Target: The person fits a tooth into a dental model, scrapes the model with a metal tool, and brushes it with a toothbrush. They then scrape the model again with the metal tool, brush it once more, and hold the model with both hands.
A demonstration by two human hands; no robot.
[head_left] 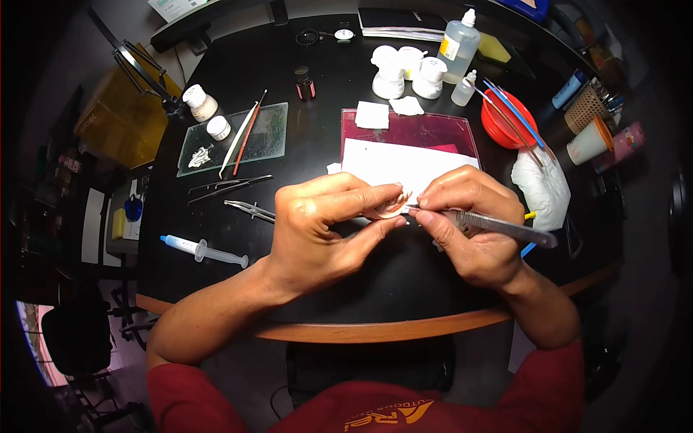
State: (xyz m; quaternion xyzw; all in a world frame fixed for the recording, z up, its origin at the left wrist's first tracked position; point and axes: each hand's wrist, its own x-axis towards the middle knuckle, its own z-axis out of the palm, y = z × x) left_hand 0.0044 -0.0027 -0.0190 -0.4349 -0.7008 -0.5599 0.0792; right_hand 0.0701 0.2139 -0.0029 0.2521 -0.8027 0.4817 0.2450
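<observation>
Between its thumb and fingertips, my left hand (314, 224) grips a small pale, pinkish dental model (392, 208), partly hidden by the fingers. My right hand (476, 227) pinches a scalpel (509, 229) with a flat, ridged metal handle. The tool's tip points left and meets the edge of the model; whether it touches is too small to tell. Both hands are raised over the near side of the black table, in front of a white paper sheet (390, 160). That paper lies partly on a dark pink glass slab (440, 128).
At left lie a glass plate (271, 123) with brushes across it, tweezers (249, 210) and a syringe (206, 252). White jars (390, 83), a clear bottle (459, 49) and a red bowl (505, 133) with brushes stand behind. Crumpled tissue (541, 187) lies at right.
</observation>
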